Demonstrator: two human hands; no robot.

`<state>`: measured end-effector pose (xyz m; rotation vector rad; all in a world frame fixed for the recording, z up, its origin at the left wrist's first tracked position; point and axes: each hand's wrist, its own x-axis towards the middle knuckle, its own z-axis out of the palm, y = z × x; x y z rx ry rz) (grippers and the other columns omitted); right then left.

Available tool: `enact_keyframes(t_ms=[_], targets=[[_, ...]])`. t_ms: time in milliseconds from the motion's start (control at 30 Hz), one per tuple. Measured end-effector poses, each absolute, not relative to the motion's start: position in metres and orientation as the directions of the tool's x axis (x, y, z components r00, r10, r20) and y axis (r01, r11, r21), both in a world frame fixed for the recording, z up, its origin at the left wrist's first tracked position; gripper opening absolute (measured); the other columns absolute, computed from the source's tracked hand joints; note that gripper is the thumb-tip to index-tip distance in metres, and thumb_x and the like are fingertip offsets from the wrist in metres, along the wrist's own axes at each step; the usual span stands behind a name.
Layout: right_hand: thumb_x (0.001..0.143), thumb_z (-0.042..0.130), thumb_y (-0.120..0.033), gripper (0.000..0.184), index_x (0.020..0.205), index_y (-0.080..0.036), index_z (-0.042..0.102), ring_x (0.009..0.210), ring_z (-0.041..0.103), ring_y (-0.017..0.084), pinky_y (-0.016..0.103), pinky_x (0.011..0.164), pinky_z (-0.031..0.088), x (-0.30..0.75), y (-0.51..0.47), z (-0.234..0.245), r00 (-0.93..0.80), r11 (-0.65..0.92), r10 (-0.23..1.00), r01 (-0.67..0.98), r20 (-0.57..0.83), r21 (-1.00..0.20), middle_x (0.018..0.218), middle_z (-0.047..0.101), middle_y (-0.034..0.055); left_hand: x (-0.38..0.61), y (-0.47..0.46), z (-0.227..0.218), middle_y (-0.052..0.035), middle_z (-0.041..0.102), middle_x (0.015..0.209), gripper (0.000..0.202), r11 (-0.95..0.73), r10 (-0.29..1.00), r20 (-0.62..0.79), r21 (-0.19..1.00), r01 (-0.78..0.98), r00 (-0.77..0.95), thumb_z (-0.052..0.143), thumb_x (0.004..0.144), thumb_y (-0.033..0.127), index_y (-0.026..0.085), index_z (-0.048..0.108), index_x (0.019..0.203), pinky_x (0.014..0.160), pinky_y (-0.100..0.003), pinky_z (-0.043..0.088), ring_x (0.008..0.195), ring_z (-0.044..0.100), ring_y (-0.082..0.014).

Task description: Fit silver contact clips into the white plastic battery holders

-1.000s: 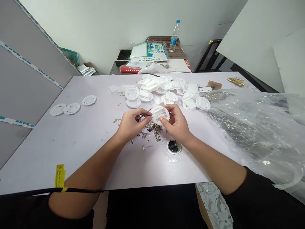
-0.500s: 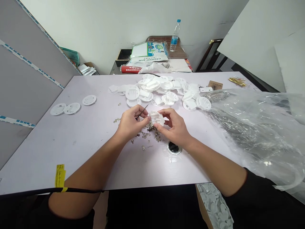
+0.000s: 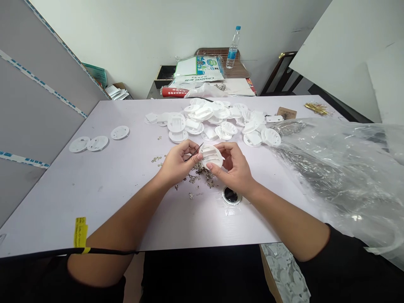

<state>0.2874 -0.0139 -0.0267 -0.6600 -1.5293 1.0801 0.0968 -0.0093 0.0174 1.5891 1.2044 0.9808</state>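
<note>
A white round plastic battery housing (image 3: pixel 211 157) with slotted compartments is held over the table, its slotted face turned up toward me. My right hand (image 3: pixel 232 165) grips its right edge, thumb on the near rim. My left hand (image 3: pixel 183 161) is closed around a thin dark pointed tool (image 3: pixel 195 152); the tool's kind is hard to make out. The left thumb tip touches the housing's left edge. Beneath both hands lies a loose heap of small metal contact pieces (image 3: pixel 193 179), partly hidden by the fingers and the housing.
Many similar white housings (image 3: pixel 176 122) are piled beyond my hands, with several more (image 3: pixel 97 143) at the left. A round black-centred piece (image 3: pixel 231 195) sits by my right wrist. Clear plastic bagging (image 3: pixel 334 176) covers the right side. A black cable (image 3: pixel 107 251) crosses my left arm.
The housing has turned so its slotted face shows more fully, and it has shifted slightly right. Both hands keep their grip, and the pointed tool's tip has come closer to the housing.
</note>
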Motion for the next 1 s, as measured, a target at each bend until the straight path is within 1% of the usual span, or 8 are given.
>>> enact_keyframes(t_ms=[133, 300, 467, 533, 633, 800, 900, 1000], targets=[[0.084, 0.074, -0.026, 0.039, 0.116, -0.031, 0.053, 0.099, 0.061, 0.016, 0.03, 0.074, 0.057, 0.286, -0.012, -0.027, -0.238, 0.435, 0.85, -0.187, 0.47, -0.881, 0.113, 0.059, 0.0029, 0.094, -0.008, 0.02, 0.0003, 0.056, 0.079, 0.032, -0.087, 0.964, 0.04, 0.982, 0.169, 0.264, 0.074, 0.084, 0.041, 0.016, 0.057, 0.092, 0.053, -0.019, 0.037, 0.059, 0.045, -0.0052], [0.084, 0.075, -0.028, 0.041, 0.118, -0.031, 0.052, 0.1, 0.062, 0.017, 0.031, 0.075, 0.056, 0.287, -0.013, -0.029, -0.258, 0.462, 0.83, -0.178, 0.494, -0.869, 0.113, 0.06, 0.0027, 0.093, -0.011, 0.023, 0.0005, 0.056, 0.079, 0.03, -0.082, 0.956, 0.038, 0.987, 0.14, 0.29, 0.075, 0.083, 0.038, 0.016, 0.056, 0.089, 0.053, -0.02, 0.038, 0.059, 0.044, -0.0048], [0.081, 0.078, -0.032, 0.07, 0.139, -0.032, 0.041, 0.104, 0.063, 0.022, 0.04, 0.086, 0.056, 0.292, -0.017, -0.023, -0.373, 0.466, 0.81, -0.062, 0.453, -0.883, 0.117, 0.061, 0.0058, 0.098, -0.017, 0.023, 0.0036, 0.05, 0.073, 0.026, 0.023, 0.93, -0.068, 0.992, 0.127, 0.362, 0.071, 0.086, 0.035, 0.018, 0.051, 0.087, 0.053, -0.019, 0.038, 0.055, 0.043, -0.004], [0.076, 0.082, -0.035, 0.072, 0.136, -0.03, 0.042, 0.103, 0.062, 0.024, 0.043, 0.089, 0.054, 0.294, -0.017, -0.021, -0.394, 0.518, 0.784, -0.012, 0.48, -0.855, 0.115, 0.06, 0.0066, 0.101, -0.019, 0.022, 0.0029, 0.052, 0.072, 0.026, 0.069, 0.908, -0.121, 0.987, 0.142, 0.401, 0.069, 0.087, 0.037, 0.018, 0.052, 0.089, 0.053, -0.02, 0.04, 0.056, 0.046, -0.0051], [0.072, 0.084, -0.038, 0.06, 0.119, -0.028, 0.048, 0.101, 0.059, 0.025, 0.043, 0.089, 0.052, 0.298, -0.012, -0.018, -0.379, 0.621, 0.738, 0.057, 0.558, -0.782, 0.111, 0.056, 0.0062, 0.103, -0.021, 0.021, -0.0006, 0.059, 0.078, 0.028, 0.066, 0.893, -0.139, 0.982, 0.179, 0.428, 0.069, 0.087, 0.04, 0.018, 0.054, 0.094, 0.058, -0.021, 0.045, 0.064, 0.056, -0.0085], [0.074, 0.082, -0.037, 0.052, 0.112, -0.026, 0.047, 0.098, 0.059, 0.023, 0.038, 0.085, 0.05, 0.321, 0.003, -0.005, -0.478, 0.671, 0.702, 0.196, 0.528, -0.715, 0.107, 0.057, 0.0046, 0.099, -0.018, 0.022, -0.0034, 0.066, 0.089, 0.029, -0.133, 0.925, -0.053, 0.883, 0.45, 0.377, 0.059, 0.094, 0.044, 0.018, 0.059, 0.106, 0.062, -0.024, 0.047, 0.068, 0.057, -0.0106], [0.075, 0.081, -0.035, 0.05, 0.111, -0.026, 0.047, 0.1, 0.059, 0.023, 0.038, 0.086, 0.049, 0.338, 0.01, 0.0, -0.527, 0.68, 0.704, 0.305, 0.477, -0.667, 0.108, 0.057, 0.0052, 0.095, -0.018, 0.023, -0.0053, 0.066, 0.098, 0.027, -0.321, 0.908, 0.06, 0.735, 0.597, 0.415, 0.043, 0.101, 0.033, 0.019, 0.062, 0.114, 0.071, -0.026, 0.048, 0.078, 0.059, -0.0126], [0.074, 0.081, -0.036, 0.048, 0.107, -0.025, 0.048, 0.093, 0.06, 0.022, 0.036, 0.08, 0.049, 0.347, 0.008, -0.009, -0.574, 0.671, 0.708, 0.364, 0.411, -0.647, 0.104, 0.059, 0.004, 0.097, -0.021, 0.019, -0.0065, 0.063, 0.101, 0.035, -0.513, 0.836, 0.131, 0.531, 0.674, 0.533, 0.038, 0.099, 0.018, 0.02, 0.067, 0.119, 0.073, -0.027, 0.048, 0.083, 0.06, -0.0139]])
